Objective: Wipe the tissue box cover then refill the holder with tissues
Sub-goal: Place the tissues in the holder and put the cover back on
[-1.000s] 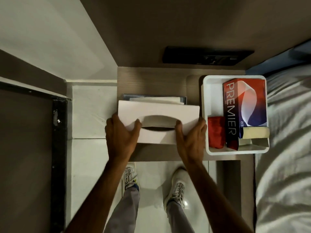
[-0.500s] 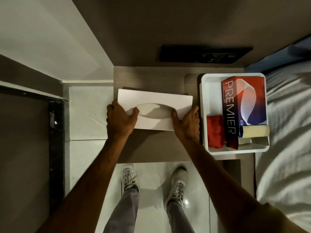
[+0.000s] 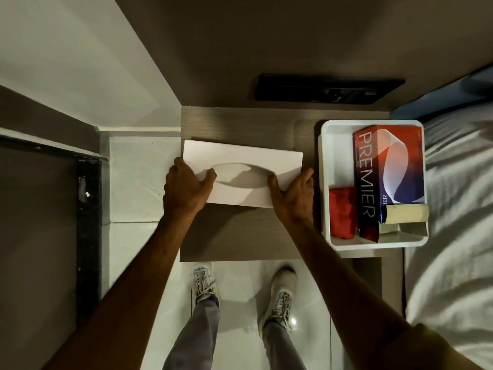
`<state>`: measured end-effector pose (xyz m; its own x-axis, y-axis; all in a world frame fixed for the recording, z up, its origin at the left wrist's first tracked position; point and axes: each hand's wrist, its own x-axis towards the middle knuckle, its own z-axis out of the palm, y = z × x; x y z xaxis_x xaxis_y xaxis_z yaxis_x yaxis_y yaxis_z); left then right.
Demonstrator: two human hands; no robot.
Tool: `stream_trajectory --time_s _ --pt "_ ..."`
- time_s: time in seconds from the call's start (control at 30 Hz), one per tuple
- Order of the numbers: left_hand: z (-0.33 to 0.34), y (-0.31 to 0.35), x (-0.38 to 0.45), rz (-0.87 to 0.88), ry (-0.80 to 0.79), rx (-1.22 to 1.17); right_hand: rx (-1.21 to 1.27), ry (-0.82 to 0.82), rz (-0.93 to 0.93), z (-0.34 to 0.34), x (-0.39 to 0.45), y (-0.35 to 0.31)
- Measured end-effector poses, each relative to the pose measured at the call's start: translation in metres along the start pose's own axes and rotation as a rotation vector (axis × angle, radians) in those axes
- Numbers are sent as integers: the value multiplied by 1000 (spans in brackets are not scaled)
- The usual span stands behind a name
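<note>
The white tissue box cover (image 3: 250, 158) with an oval slot lies flat on the wooden bedside table (image 3: 240, 236), hiding the holder under it. My left hand (image 3: 185, 189) grips its left end, thumb at the slot's edge. My right hand (image 3: 293, 194) grips its right end. A red and blue PREMIER tissue box (image 3: 389, 166) stands in the white tray (image 3: 324, 182) to the right, beside a red cloth (image 3: 342, 213).
A pale sponge block (image 3: 406, 212) lies in the tray's near right corner. A bed with white sheets (image 3: 458, 209) borders the table on the right. A black wall panel (image 3: 328, 88) sits behind. My feet stand on white floor tiles (image 3: 240, 289) below the table edge.
Both hands have carried the cover away from me and lowered it over the holder, which showed behind it a second ago and is hidden now. The cover lies flatter.
</note>
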<state>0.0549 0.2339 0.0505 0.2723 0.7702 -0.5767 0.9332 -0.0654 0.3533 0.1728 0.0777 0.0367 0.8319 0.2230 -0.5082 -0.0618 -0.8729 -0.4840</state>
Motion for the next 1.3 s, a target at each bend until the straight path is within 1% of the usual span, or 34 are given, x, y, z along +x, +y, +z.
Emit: stream_trajectory --time_s 0.2,0.37,0.57,0.77,0.97,1.13,1.23,1.3 --pt "-2 -3 5 38 -20 78 6 26 -36 1 -2 2" --pt "-1 -3 5 59 -12 156 -50 -9 -64 -1 2 3" --pt "1 2 13 17 -11 128 -81 -11 -48 0 9 -4" --pt "7 2 20 -16 -28 46 3 0 0 5 9 -5" --pt "16 -4 22 -49 -37 -16 -10 59 -12 10 8 0" --pt "9 -10 20 -6 -70 -40 45 20 -2 10 7 0" --pt "8 -17 5 -19 -92 -95 2 -29 19 1 3 0" --pt "15 -25 -11 -1 -109 -109 -84 -71 30 -7 -4 7"
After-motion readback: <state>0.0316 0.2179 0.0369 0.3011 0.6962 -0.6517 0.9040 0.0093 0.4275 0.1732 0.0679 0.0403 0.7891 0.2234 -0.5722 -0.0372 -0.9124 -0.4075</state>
